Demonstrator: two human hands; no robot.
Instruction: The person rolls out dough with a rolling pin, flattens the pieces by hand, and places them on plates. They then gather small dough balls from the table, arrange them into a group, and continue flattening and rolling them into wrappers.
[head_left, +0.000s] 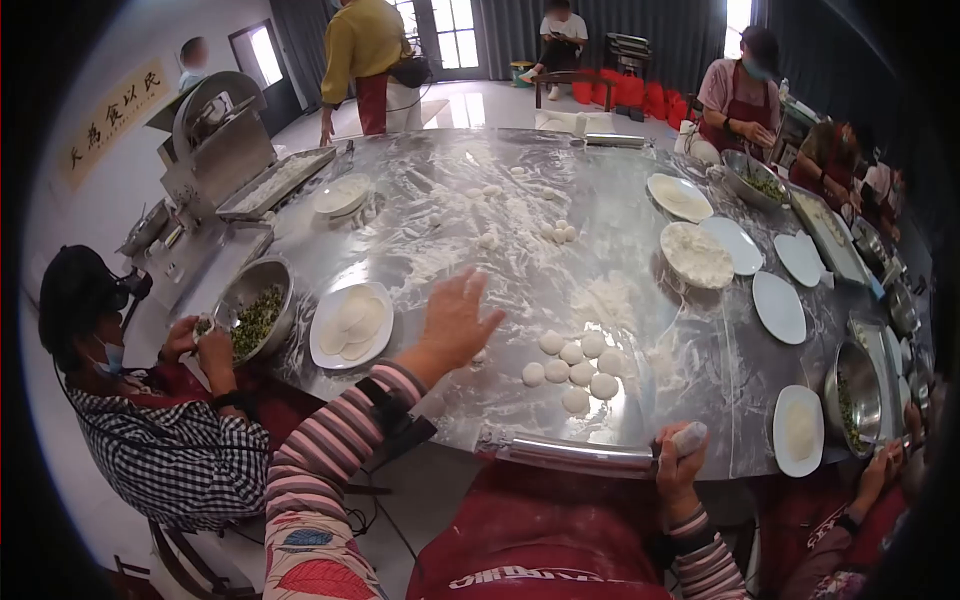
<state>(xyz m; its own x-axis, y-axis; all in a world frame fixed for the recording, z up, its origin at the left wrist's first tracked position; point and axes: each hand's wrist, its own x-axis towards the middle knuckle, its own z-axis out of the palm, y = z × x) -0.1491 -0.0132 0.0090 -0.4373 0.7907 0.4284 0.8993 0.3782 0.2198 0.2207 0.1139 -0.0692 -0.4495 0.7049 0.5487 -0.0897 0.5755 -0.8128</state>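
My left hand (pixel 455 320) is over the floured metal table, its fingers spread and nothing in them. A small bit of dough (pixel 480 355) shows just below it. At the table's near edge lies a metal rolling pin (pixel 580 452). My right hand (pixel 678 468) is wrapped round the pin's right handle (pixel 690 438), whose white end sticks out past the fingers. Several round pieces of dough (pixel 580 373) sit in a cluster between my hands, beyond the pin. A white plate (pixel 318 345) with flat dough wrappers (pixel 353 322) stands left of my left hand.
At left, a person (pixel 180 440) works beside a bowl of green filling (pixel 257 318). Plates (pixel 779 307), another bowl (pixel 853 395) and co-workers' hands (pixel 880 470) are on the right. Flour (pixel 600 300) and small dough lumps (pixel 558 232) lie farther in. Another person (pixel 365 60) stands across the table.
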